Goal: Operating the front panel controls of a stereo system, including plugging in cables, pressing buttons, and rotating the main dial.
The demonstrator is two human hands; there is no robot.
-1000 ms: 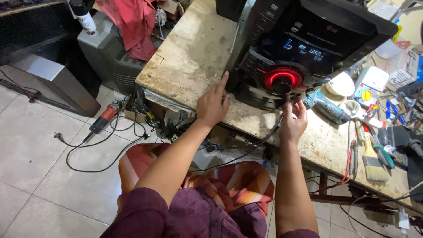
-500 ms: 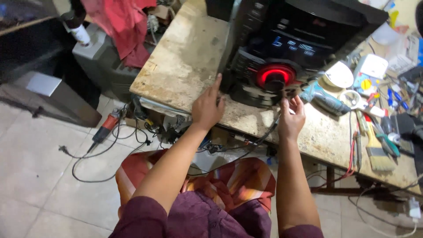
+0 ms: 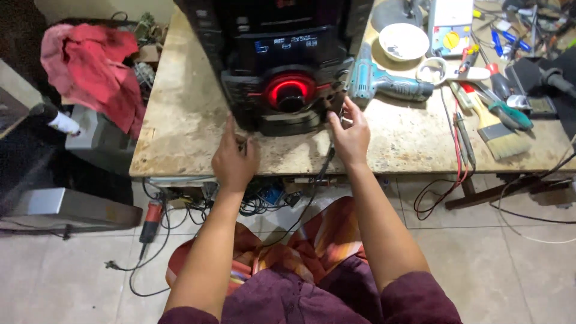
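Observation:
A black stereo unit (image 3: 282, 66) with a glowing red ring knob (image 3: 290, 92) stands on a worn wooden worktable (image 3: 180, 120) in front of me. My left hand (image 3: 234, 159) lies flat on the table, fingers apart, fingertips touching the unit's lower left front corner. My right hand (image 3: 351, 135) is at the lower right front corner, its fingers pinched on the end of a black cable (image 3: 318, 180). That cable drops over the table edge towards my lap. The cable's tip is hidden by my fingers.
Right of the stereo lie a teal cordless drill (image 3: 390, 84), a white bowl (image 3: 403, 41), a multimeter (image 3: 450, 27), a paint brush (image 3: 498, 132) and screwdrivers. A red cloth (image 3: 90, 66) hangs at the left. Cables and a red-handled tool (image 3: 150, 219) lie under the table.
My view has swung, so the stereo now faces me squarely. My left hand slid down to the unit's lower left corner. My right hand stays at the right corner with the cable.

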